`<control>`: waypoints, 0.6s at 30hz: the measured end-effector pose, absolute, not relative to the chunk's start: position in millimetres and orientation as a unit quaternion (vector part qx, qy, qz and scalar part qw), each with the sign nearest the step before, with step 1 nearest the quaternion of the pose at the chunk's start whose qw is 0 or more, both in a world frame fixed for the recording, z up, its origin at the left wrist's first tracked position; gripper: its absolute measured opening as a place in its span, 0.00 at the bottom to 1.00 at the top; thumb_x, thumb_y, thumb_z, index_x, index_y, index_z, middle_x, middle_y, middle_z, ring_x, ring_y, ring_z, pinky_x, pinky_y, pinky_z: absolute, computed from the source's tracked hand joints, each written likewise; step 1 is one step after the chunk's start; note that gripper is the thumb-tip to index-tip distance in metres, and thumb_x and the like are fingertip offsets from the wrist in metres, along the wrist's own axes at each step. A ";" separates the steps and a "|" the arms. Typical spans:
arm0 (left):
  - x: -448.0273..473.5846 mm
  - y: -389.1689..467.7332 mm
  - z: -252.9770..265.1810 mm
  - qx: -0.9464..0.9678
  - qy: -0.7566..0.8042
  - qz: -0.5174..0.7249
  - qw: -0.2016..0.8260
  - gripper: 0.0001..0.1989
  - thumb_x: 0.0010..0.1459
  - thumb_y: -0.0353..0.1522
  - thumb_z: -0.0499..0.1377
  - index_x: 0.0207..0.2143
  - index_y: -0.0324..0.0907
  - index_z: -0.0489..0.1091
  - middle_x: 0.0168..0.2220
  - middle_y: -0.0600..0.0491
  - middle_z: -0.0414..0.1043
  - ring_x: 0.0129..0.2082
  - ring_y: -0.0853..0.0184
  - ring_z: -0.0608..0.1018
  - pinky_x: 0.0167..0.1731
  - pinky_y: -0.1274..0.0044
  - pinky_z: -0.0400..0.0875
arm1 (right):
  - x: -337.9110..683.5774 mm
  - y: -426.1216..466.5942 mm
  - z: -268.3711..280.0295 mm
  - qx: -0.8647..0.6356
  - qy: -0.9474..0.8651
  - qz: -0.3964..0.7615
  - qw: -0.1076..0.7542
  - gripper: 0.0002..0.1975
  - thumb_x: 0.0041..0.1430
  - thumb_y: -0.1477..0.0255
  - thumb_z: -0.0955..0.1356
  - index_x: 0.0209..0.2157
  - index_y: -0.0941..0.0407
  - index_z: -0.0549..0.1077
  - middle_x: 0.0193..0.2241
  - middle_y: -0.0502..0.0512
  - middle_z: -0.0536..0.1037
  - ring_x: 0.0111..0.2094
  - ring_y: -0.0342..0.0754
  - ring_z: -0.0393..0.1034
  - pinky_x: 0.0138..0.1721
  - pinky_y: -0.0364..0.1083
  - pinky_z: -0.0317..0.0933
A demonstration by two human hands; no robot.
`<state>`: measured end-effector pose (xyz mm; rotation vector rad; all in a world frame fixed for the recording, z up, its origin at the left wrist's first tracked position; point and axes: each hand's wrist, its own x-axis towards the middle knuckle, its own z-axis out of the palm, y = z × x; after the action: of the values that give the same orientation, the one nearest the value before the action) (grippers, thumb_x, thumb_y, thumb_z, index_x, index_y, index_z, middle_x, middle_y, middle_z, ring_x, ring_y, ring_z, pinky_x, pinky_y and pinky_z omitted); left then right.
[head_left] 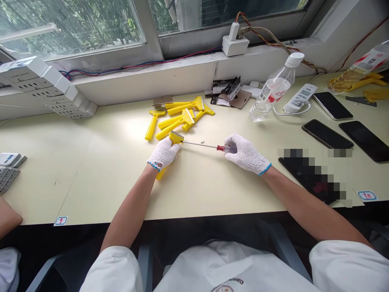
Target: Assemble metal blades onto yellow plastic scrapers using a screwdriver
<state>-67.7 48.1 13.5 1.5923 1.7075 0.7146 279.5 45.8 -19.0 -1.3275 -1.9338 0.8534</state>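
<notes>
My left hand (164, 154), in a white knit glove with a blue cuff, is closed around a yellow scraper (176, 138). The scraper's head points away from me and its handle end shows below the glove. In my gloved right hand (244, 153) is a screwdriver (221, 148) with a red and clear handle. Its long thin shaft runs left, and the tip meets the side of the scraper's head. Small metal bits (202, 142) lie just behind the shaft. Beyond my left hand several more yellow scrapers (174, 120) are heaped together.
Black and brown card packaging (229, 92) lies by the wall, beside a water bottle (272, 89). A power strip (300, 98) and several phones (327, 134) are at the right. White boxes (48, 87) are stacked at the left back. Another person's arm (9, 217) rests at the left edge.
</notes>
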 end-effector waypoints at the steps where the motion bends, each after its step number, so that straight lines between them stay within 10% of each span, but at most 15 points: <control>1: -68.2 48.2 12.9 0.615 0.658 0.271 0.341 0.15 0.62 0.34 0.65 0.25 0.48 0.63 0.19 0.52 0.72 0.21 0.61 0.74 0.26 0.70 0.63 | 279.0 45.6 -17.9 -0.499 -0.735 0.321 0.328 0.13 0.52 0.72 0.73 0.41 0.57 0.76 0.39 0.56 0.81 0.36 0.49 0.76 0.41 0.49 0.72; 12: -64.6 43.9 20.5 0.613 0.671 0.222 0.352 0.12 0.65 0.36 0.62 0.32 0.48 0.62 0.22 0.54 0.73 0.24 0.60 0.77 0.30 0.70 0.68 | 281.4 46.0 -13.3 -0.563 -0.678 0.287 0.375 0.22 0.64 0.52 0.76 0.48 0.56 0.83 0.33 0.56 0.83 0.33 0.50 0.78 0.39 0.50 0.72; 18: -64.1 43.4 20.9 0.615 0.672 0.213 0.354 0.12 0.67 0.36 0.61 0.32 0.48 0.61 0.22 0.54 0.73 0.26 0.61 0.78 0.31 0.70 0.68 | 284.3 48.9 -16.2 -0.543 -0.665 0.340 0.384 0.20 0.56 0.65 0.76 0.49 0.56 0.76 0.45 0.59 0.84 0.42 0.53 0.83 0.45 0.50 0.76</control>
<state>-64.1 43.4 20.9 1.5906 1.7362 0.5506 284.3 48.9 -16.2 -1.3838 -1.6941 0.8656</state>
